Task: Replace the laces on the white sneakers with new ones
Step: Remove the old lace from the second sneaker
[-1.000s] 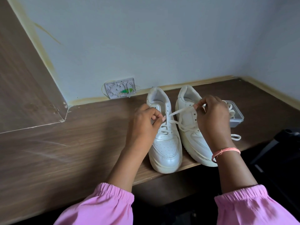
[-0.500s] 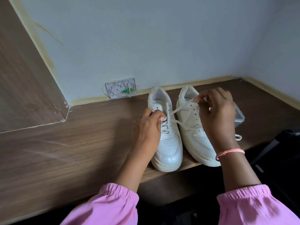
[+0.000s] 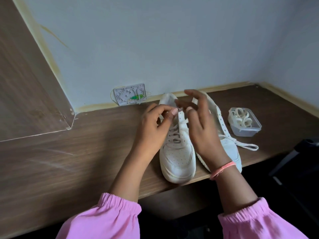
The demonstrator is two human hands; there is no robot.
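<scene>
Head view: left sneaker [image 3: 177,152] lies on desk [image 3: 69,161], long axis toe toward the wearer, heel to wall. Left hand [image 3: 155,128] pinches lace [image 3: 175,135] at the top eyelets, on that sneaker's left side. Right hand [image 3: 202,123] hovers over its right side, fingers spread, holding nothing I can make out. Right sneaker [image 3: 229,144] is half hidden behind it; fingertips blurred

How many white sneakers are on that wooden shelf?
2. One white leather sneaker sits at the front edge of the brown wooden shelf, under both hands. The other white sneaker stands just right of it, partly hidden behind the right hand.
</scene>
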